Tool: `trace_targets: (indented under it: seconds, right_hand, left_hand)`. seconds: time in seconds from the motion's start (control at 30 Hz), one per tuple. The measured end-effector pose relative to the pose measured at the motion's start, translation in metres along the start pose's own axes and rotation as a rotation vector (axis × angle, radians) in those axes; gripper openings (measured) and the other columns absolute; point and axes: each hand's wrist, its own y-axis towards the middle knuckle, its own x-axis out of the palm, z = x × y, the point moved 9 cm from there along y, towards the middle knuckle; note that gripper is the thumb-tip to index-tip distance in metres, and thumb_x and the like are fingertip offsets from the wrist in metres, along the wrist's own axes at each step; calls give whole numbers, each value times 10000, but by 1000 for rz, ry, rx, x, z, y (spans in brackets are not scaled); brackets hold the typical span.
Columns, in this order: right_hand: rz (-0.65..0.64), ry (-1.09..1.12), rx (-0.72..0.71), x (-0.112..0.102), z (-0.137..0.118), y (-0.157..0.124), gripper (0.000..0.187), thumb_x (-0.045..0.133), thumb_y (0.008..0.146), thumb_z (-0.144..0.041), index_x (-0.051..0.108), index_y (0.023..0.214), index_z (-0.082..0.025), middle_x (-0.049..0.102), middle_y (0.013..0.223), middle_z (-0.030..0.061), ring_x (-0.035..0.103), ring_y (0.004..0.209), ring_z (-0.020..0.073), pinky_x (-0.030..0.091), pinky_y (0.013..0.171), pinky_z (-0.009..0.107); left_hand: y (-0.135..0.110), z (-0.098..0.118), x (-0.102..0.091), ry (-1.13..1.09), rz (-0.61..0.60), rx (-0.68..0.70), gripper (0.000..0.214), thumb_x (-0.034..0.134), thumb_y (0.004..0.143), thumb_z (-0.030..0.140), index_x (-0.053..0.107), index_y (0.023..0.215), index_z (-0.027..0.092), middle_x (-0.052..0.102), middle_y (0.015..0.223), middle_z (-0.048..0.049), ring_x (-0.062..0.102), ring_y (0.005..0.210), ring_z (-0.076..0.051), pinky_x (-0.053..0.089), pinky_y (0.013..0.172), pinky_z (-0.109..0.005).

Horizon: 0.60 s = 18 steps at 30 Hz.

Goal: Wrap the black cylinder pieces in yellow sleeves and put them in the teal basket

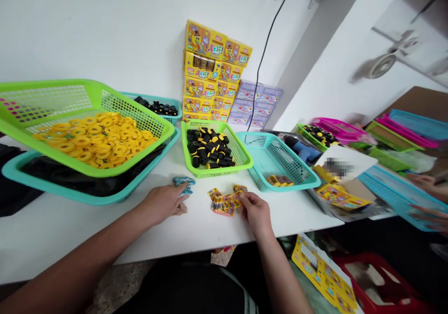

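Note:
My left hand (164, 204) is on the white table with its fingers closed on a crumpled blue-and-white cloth (184, 181). My right hand (258, 211) pinches a small yellow printed card (238, 198) between thumb and fingers. That card lies at the right side of a loose spread of similar small printed cards (222, 204) on the table. Just behind the cards is a green basket (219, 171) of black cylinders with yellow ends (210, 148). A teal basket (290, 164) to its right holds several small cylinders with printed wraps (279, 180).
At left, a green basket (91, 167) of yellow rings (101, 134) rests over a teal basket (87, 197). Yellow boxes (210, 80) and purple boxes (257, 101) are stacked against the wall. A black cable (261, 62) hangs down. Another person's hand (429, 216) shows at far right.

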Motion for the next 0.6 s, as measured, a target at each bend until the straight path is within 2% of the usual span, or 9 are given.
trace_targets:
  seconds: [0.1, 0.17, 0.23, 0.3, 0.33, 0.4, 0.43, 0.53, 0.6]
  right_hand:
    - [64, 131, -28, -8, -3, -2, 378, 747, 652, -525, 651, 752, -173, 489, 434, -64, 355, 353, 84, 247, 371, 227]
    - [78, 238, -48, -7, -7, -5, 392, 766, 649, -513, 660, 801, -168, 497, 446, -63, 371, 363, 83, 262, 371, 216]
    - [55, 325, -70, 2, -14, -10, 394, 774, 658, -500, 659, 826, -163, 506, 453, -60, 387, 367, 84, 275, 375, 211]
    - [-4, 353, -91, 17, -24, -16, 381, 764, 681, -497, 655, 828, -163, 509, 455, -56, 403, 368, 88, 290, 382, 213]
    - [-42, 341, -96, 25, -29, -19, 376, 757, 691, -499, 654, 829, -165, 512, 459, -54, 414, 370, 92, 303, 387, 217]
    - [-106, 257, -109, 38, -41, -21, 383, 730, 715, -524, 652, 830, -168, 521, 475, -48, 433, 379, 100, 328, 397, 226]
    - [-123, 193, -130, 42, -48, -19, 393, 706, 734, -545, 652, 835, -168, 531, 492, -42, 446, 392, 106, 340, 404, 231]
    - [-57, -53, -285, 38, -82, 1, 415, 590, 818, -574, 658, 886, -170, 598, 603, -4, 526, 486, 134, 403, 467, 249]
    - [9, -327, -422, 42, -113, 23, 371, 533, 869, -518, 666, 916, -175, 659, 723, 27, 598, 614, 159, 459, 576, 266]
  left_hand:
    - [-5, 27, -14, 219, 29, 49, 501, 593, 813, 532, 656, 1195, 216, 668, 970, -154, 617, 805, -302, 413, 700, -335]
    - [-7, 54, -21, 173, 118, 90, 435, 573, 820, 572, 712, 974, 189, 644, 946, -142, 602, 801, -274, 413, 709, -325]
    - [-4, 79, -13, -17, 139, 134, 414, 532, 855, 556, 701, 793, 184, 623, 842, -98, 585, 775, -229, 408, 711, -301]
    - [6, 99, 9, -294, 54, 180, 440, 539, 837, 588, 686, 749, 182, 599, 750, -57, 566, 741, -196, 401, 677, -278]
    - [12, 103, 21, -465, -3, 159, 458, 550, 813, 607, 670, 724, 175, 589, 716, -42, 552, 701, -179, 393, 631, -264]
    - [24, 101, 46, -759, -138, 38, 490, 544, 782, 625, 640, 693, 154, 564, 630, -28, 518, 603, -157, 347, 526, -251]
    - [29, 96, 52, -861, -152, -17, 485, 555, 764, 619, 642, 709, 145, 562, 610, -26, 505, 571, -149, 322, 492, -246]
    - [37, 78, 51, -975, -91, -100, 464, 598, 724, 585, 659, 753, 126, 572, 583, -27, 485, 514, -132, 281, 440, -234]
    - [38, 69, 49, -980, -67, -114, 451, 611, 718, 573, 659, 744, 126, 588, 593, -31, 494, 500, -128, 276, 420, -229]
